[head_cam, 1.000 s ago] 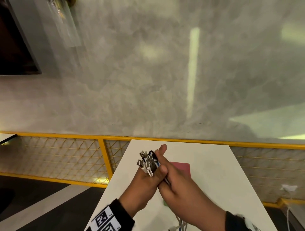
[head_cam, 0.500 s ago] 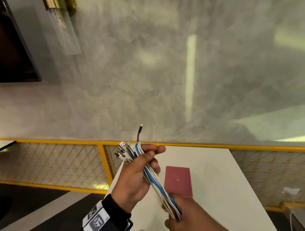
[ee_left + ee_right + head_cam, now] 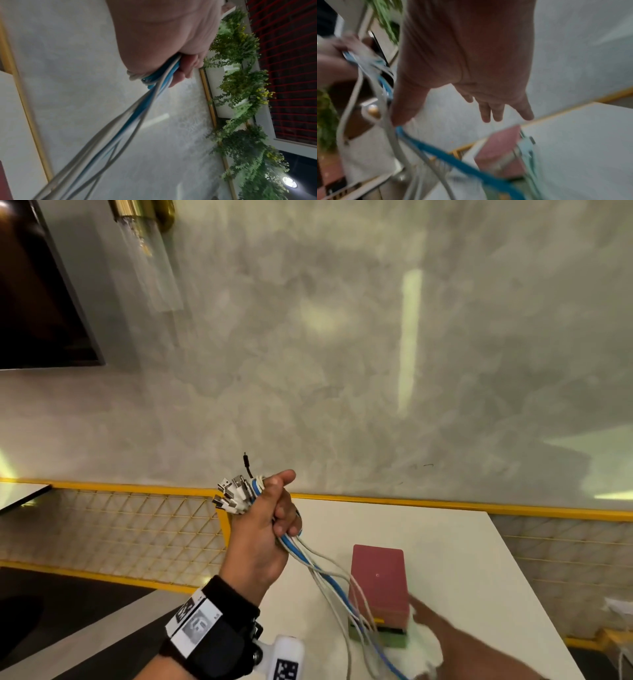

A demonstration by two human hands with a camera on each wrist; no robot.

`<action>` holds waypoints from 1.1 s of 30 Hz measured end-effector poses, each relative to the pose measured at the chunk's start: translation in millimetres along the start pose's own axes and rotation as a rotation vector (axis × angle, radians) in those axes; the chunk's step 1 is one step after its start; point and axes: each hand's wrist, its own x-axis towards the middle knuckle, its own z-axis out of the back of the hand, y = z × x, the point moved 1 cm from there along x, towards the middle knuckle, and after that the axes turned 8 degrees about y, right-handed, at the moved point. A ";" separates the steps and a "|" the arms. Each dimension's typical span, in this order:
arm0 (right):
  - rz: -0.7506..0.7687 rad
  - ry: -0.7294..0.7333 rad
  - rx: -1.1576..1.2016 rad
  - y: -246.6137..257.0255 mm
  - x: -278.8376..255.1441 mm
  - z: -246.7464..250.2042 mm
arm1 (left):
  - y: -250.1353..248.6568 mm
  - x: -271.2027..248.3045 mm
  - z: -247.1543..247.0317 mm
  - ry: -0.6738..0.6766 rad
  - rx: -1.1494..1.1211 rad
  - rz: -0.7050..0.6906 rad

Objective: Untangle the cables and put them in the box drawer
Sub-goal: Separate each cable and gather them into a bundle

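Note:
My left hand (image 3: 281,518) is raised above the table's left edge and grips a bundle of white and blue cables (image 3: 329,577). Their metal plug ends (image 3: 233,494) fan out above my fist, and one thin black plug sticks up. The loose lengths hang down to the right, across the front of a red box (image 3: 378,580) with a green lower layer. In the left wrist view my fingers (image 3: 183,70) curl round the cables (image 3: 137,108). My right hand (image 3: 419,609) is low beside the box's right front corner, blurred. Its fingers (image 3: 489,108) are straight and hold nothing.
The white table (image 3: 462,559) ends at a yellow rail (image 3: 411,501) before a grey marble wall. A yellow mesh fence (image 3: 120,529) runs along the left, above dark floor. A wall lamp (image 3: 147,251) hangs at top left. Green plants (image 3: 240,88) show in the left wrist view.
My right hand has let go of the bundle and dropped to the right, beside the box. My left hand keeps the cables up, and their lengths now hang loose.

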 end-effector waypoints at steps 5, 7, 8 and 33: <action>0.135 -0.022 0.225 97.9 9.3 16.6 | 21.8 -8.3 -12.2 0.054 0.110 0.027; 0.218 -0.015 0.274 121.9 25.3 3.7 | 32.0 -14.0 -20.0 0.075 0.169 0.030; 0.241 -0.027 0.294 127.3 32.5 -5.6 | 35.5 -15.6 -22.8 0.076 0.193 0.036; -0.120 0.055 -0.098 106.1 48.4 33.4 | 17.7 -73.8 0.7 0.787 0.564 0.806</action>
